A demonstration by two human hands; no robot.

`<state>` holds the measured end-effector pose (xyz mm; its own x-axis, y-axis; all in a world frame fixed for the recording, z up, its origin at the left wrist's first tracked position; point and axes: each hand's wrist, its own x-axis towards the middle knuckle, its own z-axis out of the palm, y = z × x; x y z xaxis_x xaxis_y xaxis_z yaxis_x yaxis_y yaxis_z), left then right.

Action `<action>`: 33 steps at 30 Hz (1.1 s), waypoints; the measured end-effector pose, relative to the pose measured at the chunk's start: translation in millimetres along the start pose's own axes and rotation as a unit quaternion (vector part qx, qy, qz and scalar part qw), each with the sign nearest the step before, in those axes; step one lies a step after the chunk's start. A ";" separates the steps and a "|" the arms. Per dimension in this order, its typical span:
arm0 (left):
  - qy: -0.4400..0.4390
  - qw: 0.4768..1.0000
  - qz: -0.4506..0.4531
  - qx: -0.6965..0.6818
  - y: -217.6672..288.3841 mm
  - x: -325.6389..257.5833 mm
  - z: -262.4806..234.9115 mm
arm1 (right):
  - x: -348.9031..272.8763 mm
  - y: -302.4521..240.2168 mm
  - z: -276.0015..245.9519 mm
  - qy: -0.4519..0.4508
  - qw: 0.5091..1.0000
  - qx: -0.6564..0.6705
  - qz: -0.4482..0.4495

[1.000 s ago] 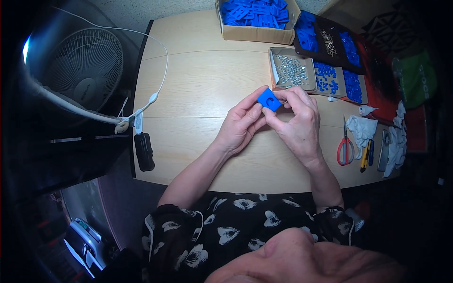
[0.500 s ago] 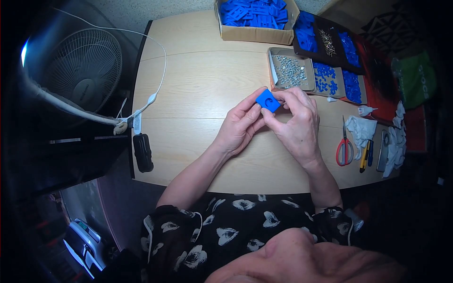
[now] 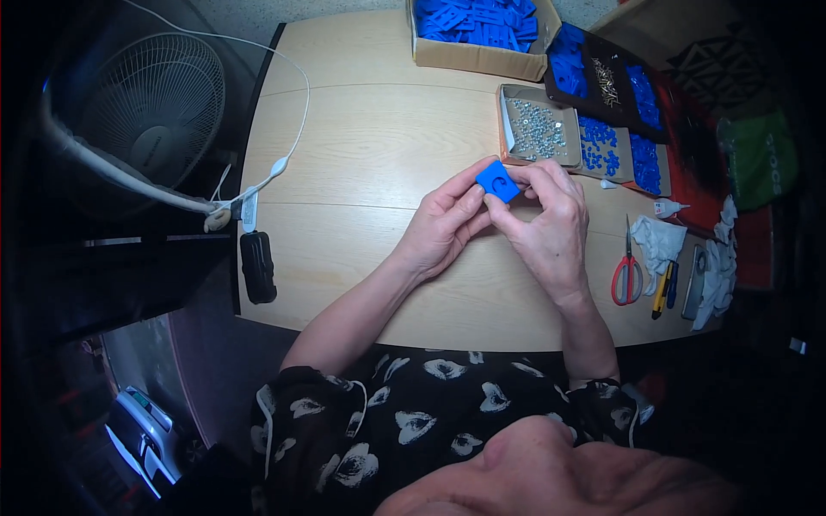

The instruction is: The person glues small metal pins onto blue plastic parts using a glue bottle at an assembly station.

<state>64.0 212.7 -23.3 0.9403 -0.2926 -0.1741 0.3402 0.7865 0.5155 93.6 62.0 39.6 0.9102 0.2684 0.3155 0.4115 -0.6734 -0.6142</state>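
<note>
Blue square block (image 3: pixel 499 181) with a rounded recess: we see the left hand (image 3: pixel 442 222) and right hand (image 3: pixel 552 217) both pinching it above the wood-grain tabletop (image 3: pixel 361 146). The hold matches a half-second ago; our view has shifted slightly. Red-handled scissors (image 3: pixel 629 260) lie rightward; a fan (image 3: pixel 155 112) stands left.

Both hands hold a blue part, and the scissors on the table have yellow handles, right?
Not quite: the scissors on the table have red handles, not yellow, as the head view shows. The left hand and right hand do both hold the blue part.
</note>
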 end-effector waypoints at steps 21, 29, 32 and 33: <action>0.005 1.000 0.011 -0.015 1.2 1.1 -2.5 | 2.9 -4.4 5.2 0.024 0.999 -0.021 -0.019; -0.001 1.000 0.003 -0.024 1.5 0.5 1.1 | 3.3 -3.7 5.8 0.031 0.998 -0.039 -0.028; 0.004 1.000 0.004 -0.021 0.5 0.6 2.7 | 2.6 -4.4 4.1 0.036 0.998 -0.047 -0.026; 0.004 1.000 0.006 -0.021 0.0 1.5 3.2 | 2.7 -4.1 3.0 0.039 0.998 -0.049 -0.024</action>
<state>65.4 210.6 -20.8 0.9444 -0.2787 -0.1742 0.3286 0.8120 0.4824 94.5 67.5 40.8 0.8818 0.2499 0.3999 0.4439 -0.7263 -0.5248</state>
